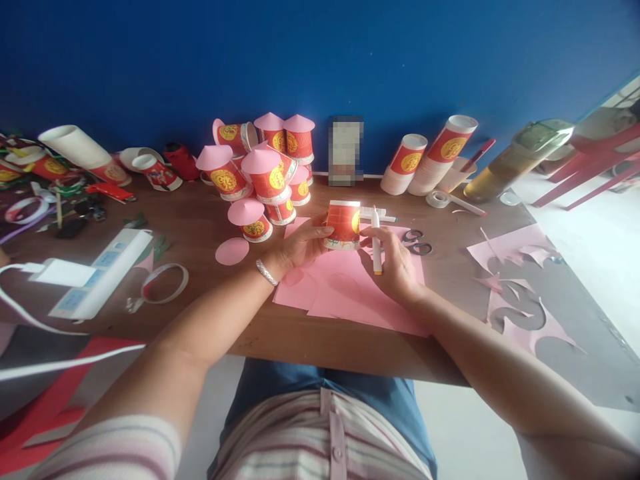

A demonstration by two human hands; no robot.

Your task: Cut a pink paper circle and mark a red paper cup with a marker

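Note:
My left hand (309,243) is closed on the left side of a red and white paper cup (343,225) with a yellow emblem. The cup is held upside down above pink paper sheets (345,287). In my right hand (397,267) is a white marker (376,241) with an orange end, held upright; the fingertips of that hand are at the cup's right edge. Scissors (421,249) with dark handles lie just right of that hand, their blades partly hidden. Left of the cup stand several red cups topped with pink paper cones (263,162). A pink paper disc (232,251) lies in front of them.
Two leaning stacks of paper cups (407,165), a tape roll (439,199) and a bottle (517,160) stand at the back right. Pink paper scraps (523,320) lie on the right. A white power strip (103,273) with a plugged-in charger is at left. A blue wall (320,60) rises behind.

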